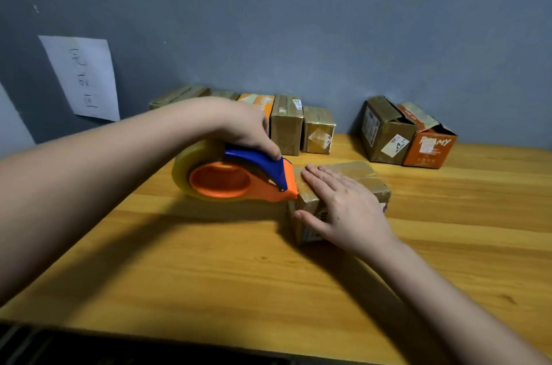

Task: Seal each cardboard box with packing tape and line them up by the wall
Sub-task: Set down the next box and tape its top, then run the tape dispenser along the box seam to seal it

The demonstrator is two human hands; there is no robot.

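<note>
A small brown cardboard box [363,178] lies in the middle of the wooden table [209,269]. My right hand [343,206] rests flat on its top, fingers straight, thumb down its near side. My left hand [248,128] grips an orange and blue tape dispenser [239,178] loaded with a clear tape roll; the dispenser's orange nose touches the box's left edge. A row of several taped boxes [286,125] stands against the grey wall behind my left hand, partly hidden by it.
Two boxes with open flaps, one brown [385,133] and one orange [428,143], stand at the back right by the wall. A white sheet of paper [82,78] hangs on the wall at left. A dark edge runs along the table's near side.
</note>
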